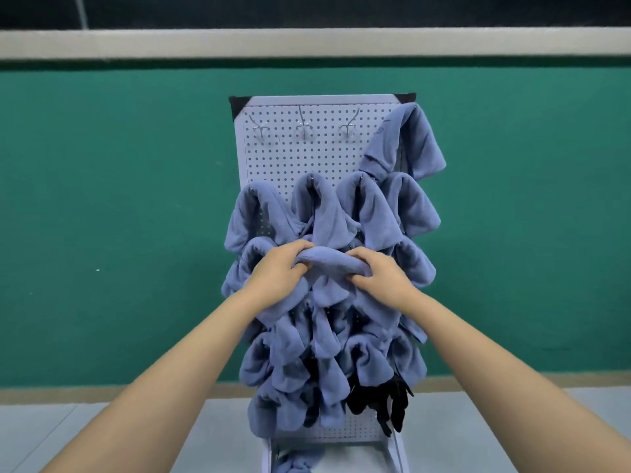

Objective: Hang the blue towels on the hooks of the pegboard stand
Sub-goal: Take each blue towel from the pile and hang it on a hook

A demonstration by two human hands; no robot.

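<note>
A white pegboard stand (pixel 317 148) stands in front of me, most of it covered by several hanging blue towels (pixel 368 213). One more blue towel (pixel 327 262) is stretched between both hands in front of the board's middle. My left hand (pixel 278 271) grips its left end and my right hand (pixel 382 271) grips its right end, fingers curled into the cloth. Three bare metal hooks (pixel 302 126) stick out along the top row. A blue towel at the top right corner (pixel 406 141) hangs from the fourth hook there.
A black cloth item (pixel 379 401) hangs at the board's lower right. Another blue towel (pixel 297 462) lies bunched at the foot of the stand. A green wall (pixel 119 216) rises behind, with grey floor (pixel 51 431) below.
</note>
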